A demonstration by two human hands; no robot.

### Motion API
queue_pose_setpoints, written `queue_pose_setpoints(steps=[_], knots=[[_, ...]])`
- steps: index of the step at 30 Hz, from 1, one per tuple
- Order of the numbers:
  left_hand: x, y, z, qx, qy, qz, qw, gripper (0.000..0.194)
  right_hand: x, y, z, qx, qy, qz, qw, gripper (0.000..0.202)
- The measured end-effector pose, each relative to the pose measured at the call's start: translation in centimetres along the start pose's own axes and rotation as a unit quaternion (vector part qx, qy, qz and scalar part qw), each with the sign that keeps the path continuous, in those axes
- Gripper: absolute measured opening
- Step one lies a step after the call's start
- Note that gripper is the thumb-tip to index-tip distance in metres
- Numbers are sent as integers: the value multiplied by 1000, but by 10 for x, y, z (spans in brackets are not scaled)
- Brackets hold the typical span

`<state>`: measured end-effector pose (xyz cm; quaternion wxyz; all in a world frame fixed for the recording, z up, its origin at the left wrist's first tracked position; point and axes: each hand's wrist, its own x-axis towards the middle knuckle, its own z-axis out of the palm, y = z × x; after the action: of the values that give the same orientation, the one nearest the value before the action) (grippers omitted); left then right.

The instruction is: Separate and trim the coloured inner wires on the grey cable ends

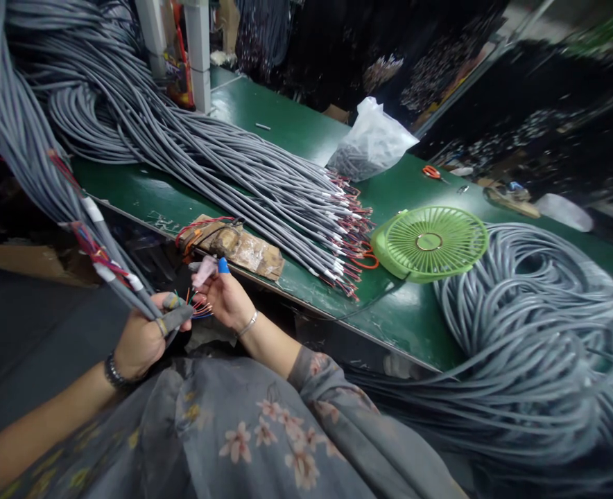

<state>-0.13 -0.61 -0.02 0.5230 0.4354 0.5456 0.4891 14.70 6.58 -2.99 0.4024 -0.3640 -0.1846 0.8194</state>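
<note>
My left hand, with grey and yellow wraps on its fingers, is closed around a grey cable among several that run down from the upper left. Thin coloured wires with bare copper ends fan out of the cable's stripped end. My right hand is beside these wires, palm turned up, fingers apart; its thumb has a blue wrap and a finger a pale pink one. The wires lie by its fingers, and no grip on them shows. Behind it, a worn wooden block sits at the table edge.
On the green table lies a long bundle of grey cables with stripped, coloured ends. A green fan, a filled plastic bag and orange-handled scissors are farther right. Coiled grey cables hang over the right edge.
</note>
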Motion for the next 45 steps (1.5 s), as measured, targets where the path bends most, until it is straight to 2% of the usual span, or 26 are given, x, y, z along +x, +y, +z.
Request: queue_pose_setpoints(steps=[6,19,28,32,36,41,45], knots=[[-3,0,3,-1,35,11,999,40,-2,5,-4,-8,-12,-43,999,44],[5,-5,12,-7,51,23,998,33,1,0,-2,4,-22,-31,999,46],[8,-5,13,0,50,12,999,36,3,2,3,46,19,-24,998,34],[7,-6,11,5,45,19,999,36,4,3,2,38,13,-14,999,41],[0,-5,6,5,52,28,998,35,4,-1,-3,27,-34,6,999,51],[-4,-2,3,-20,80,30,996,38,4,3,-8,15,-24,-22,999,35],[0,-2,5,-31,75,19,997,33,2,7,-9,4,-20,-35,999,35]])
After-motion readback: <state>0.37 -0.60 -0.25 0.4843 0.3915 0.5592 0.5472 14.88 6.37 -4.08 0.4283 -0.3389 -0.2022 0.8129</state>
